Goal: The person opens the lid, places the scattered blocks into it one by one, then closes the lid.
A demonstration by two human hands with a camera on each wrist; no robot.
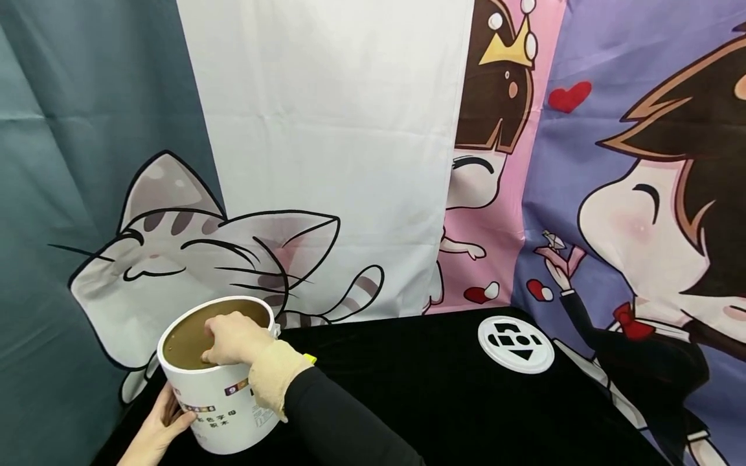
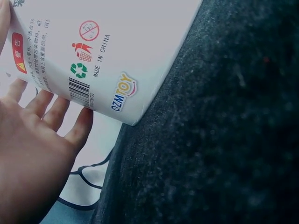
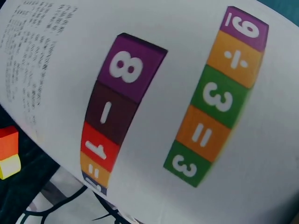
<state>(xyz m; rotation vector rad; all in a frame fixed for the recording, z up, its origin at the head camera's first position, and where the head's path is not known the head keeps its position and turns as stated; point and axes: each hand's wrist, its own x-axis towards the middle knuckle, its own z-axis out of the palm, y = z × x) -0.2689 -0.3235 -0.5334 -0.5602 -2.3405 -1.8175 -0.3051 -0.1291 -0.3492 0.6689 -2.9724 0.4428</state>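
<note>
A white cylindrical bucket [image 1: 233,427], printed with coloured number blocks, stands tilted at the left of the black cloth, its opening facing up. Around its lower left side my left hand [image 1: 154,427] holds it, thumb on the front. In the left wrist view, the fingers [image 2: 56,112] of that hand lie against the wall near the barcode. My right hand [image 1: 239,340] reaches over the rim into the opening, fingers bent downward. Whether it has anything between its fingertips is hidden. The right wrist view is filled mostly by the bucket's printed wall [image 3: 154,93].
A round white lid [image 1: 544,356] with shaped cut-outs lies on the black cloth [image 1: 419,388] at the right. Beside the bucket, partly behind the right arm, are a red block [image 3: 7,142] and a yellow block [image 3: 10,166]. A printed curtain [image 1: 350,162] hangs behind.
</note>
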